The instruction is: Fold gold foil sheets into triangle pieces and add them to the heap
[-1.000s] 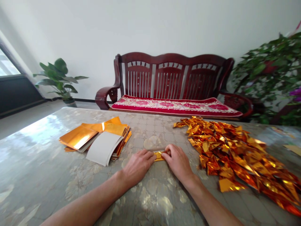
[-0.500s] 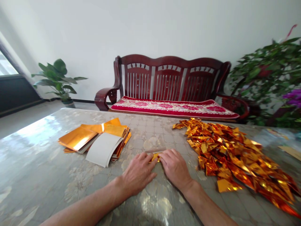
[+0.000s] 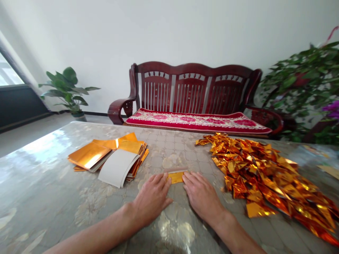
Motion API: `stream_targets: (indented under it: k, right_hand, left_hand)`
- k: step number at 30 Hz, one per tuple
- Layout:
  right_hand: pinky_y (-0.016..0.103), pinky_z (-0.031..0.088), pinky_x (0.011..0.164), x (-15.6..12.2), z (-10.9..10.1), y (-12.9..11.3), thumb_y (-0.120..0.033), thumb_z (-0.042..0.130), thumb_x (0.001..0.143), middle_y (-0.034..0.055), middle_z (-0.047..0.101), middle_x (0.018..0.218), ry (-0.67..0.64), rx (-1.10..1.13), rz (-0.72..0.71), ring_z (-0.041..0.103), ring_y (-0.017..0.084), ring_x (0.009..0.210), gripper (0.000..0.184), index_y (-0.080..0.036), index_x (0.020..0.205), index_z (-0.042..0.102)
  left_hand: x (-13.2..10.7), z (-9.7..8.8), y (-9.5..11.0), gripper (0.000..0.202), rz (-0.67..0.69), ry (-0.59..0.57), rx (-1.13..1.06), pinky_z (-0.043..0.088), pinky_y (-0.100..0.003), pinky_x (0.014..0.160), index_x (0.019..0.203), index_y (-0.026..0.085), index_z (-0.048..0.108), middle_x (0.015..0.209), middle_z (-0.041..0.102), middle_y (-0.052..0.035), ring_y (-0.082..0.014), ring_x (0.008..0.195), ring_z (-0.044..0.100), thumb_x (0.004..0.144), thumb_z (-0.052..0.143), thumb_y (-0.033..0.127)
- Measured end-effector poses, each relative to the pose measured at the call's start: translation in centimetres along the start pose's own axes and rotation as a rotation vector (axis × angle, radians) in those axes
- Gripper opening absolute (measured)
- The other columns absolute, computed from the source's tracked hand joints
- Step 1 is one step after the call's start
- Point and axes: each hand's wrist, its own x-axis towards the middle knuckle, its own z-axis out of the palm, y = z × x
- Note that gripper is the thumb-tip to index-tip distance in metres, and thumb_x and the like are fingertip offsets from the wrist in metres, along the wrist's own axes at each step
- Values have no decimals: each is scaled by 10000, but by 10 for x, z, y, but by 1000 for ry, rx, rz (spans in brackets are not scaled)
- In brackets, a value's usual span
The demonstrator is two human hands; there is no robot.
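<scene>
A narrow folded strip of gold foil paper (image 3: 176, 177) lies flat on the table in front of me, with a pale edge along its far side. My left hand (image 3: 153, 194) rests on the strip's left end, fingers stretched out and thumb apart. At the right end, the fingertips of my right hand (image 3: 202, 190) press down, its fingers extended and lying flat. The strip's middle shows between the two hands; its ends are partly covered by fingertips.
To the left is a stack of gold foil sheets (image 3: 91, 155), with grey-backed sheets (image 3: 118, 167) on its near side. A heap of folded gold foil pieces (image 3: 254, 176) spreads over the right. Beyond the patterned table (image 3: 87, 225) stands a wooden bench (image 3: 189, 88), with plants at both sides.
My hands have moved apart toward the strip's ends, uncovering more of its middle. My fingers have gone from bunched together over the strip to stretched out.
</scene>
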Motion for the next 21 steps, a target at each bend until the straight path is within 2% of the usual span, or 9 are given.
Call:
stream_targets:
  k: [5,8,10,14,19,21]
  right_hand:
    - [496,388,1067,4,-1,14,-178,525,943,103,632,1334,-19,-101,77,536,302,1251,337,-164,1257,646]
    - [498,393,1032,6,-4,18,-191,582,926,107,636,1324,59,-154,119,529,320,1237,332,-179,1252,646]
    - [446,424,971,7,-8,17,-206,617,917,81,659,1284,95,-112,51,551,287,1185,315,-220,1229,653]
    - [356,438,861,7,-12,9,-219,616,933,26,729,1059,61,31,-164,598,212,1031,157,-252,1059,703]
    - [324,430,817,11,-9,9,-192,608,937,20,724,1000,23,71,-200,617,184,944,139,-231,1033,701]
    - [316,425,783,13,-8,11,-187,607,936,14,720,963,-12,59,-211,624,182,900,123,-230,1005,700]
  left_hand:
    - [1,-9,2,458,110,28,-57,420,-415,1046,1337,168,516,1389,549,-117,-281,1236,508,948,554,406]
    - [3,-8,7,449,109,45,-90,440,-410,1017,1339,187,508,1365,555,-97,-278,1203,515,947,558,400]
    - [3,-8,8,420,99,47,-107,452,-411,994,1331,206,511,1334,570,-81,-272,1172,524,948,559,373]
    - [5,-12,5,348,100,55,-131,462,-415,967,1283,224,543,1264,603,-64,-260,1111,543,950,556,324]
    - [11,-11,-8,220,163,63,-217,472,-359,916,1128,229,627,1120,671,-34,-207,984,585,1002,449,263]
    - [13,-7,-14,250,165,86,-295,467,-313,929,1157,231,619,1129,682,-23,-178,985,595,1014,414,219]
